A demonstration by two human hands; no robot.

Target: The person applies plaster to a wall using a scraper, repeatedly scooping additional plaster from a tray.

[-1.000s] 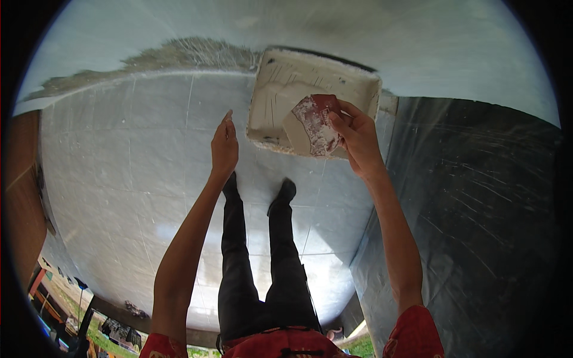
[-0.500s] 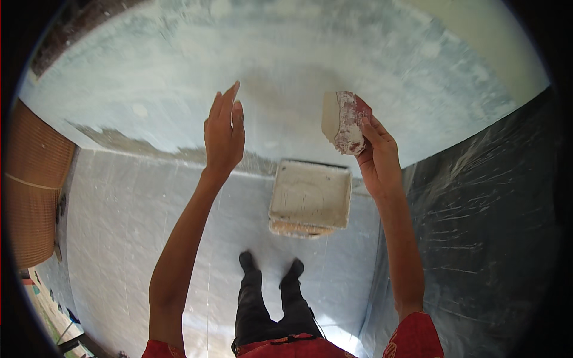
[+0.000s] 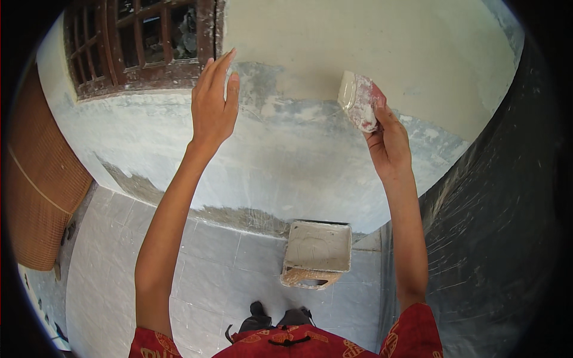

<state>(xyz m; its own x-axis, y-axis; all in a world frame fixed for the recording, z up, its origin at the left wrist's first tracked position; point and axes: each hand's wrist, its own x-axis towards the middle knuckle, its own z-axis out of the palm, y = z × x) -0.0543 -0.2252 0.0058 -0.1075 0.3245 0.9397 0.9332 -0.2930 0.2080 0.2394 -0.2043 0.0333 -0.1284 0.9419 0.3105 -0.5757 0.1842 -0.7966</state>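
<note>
Far left of frame: woven brown screen [image 3: 36, 197] leaning at the edge, tiled floor [image 3: 197, 274] below it. Upper left: dark wooden window grille [image 3: 140, 42] set in the wall.

Left of centre: left hand [image 3: 213, 104] raised, open flat, fingers together and pointing up, nothing held; seems to rest against or just off the wall [image 3: 298, 161] right under the window sill. Contact not certain from this angle.

Centre: wall patchy, grey wet-looking band across the middle, paler dry coat above, rough bare strip along the foot where it meets the floor. Lower centre: square tray [image 3: 317, 253] of pale plaster on the floor, close to the wall base, just ahead of the feet [image 3: 277, 316].

Right of centre: right hand [image 3: 388, 140] lifted, closed around a plaster-smeared pad [image 3: 358, 101], gripped from below by fingers and thumb, pad's face turned toward the wall at the edge of the wet band, touching or nearly so.

Far right: dark sheeting [image 3: 495, 227] draped down the side.

Risks, as judged: pad loaded and held high, so drips onto forearm or floor likely if tilted; slick grip could let it slip. Tray close to the feet, a step forward could tip it. Left palm could smudge fresh plaster if pressed into the grey band.
</note>
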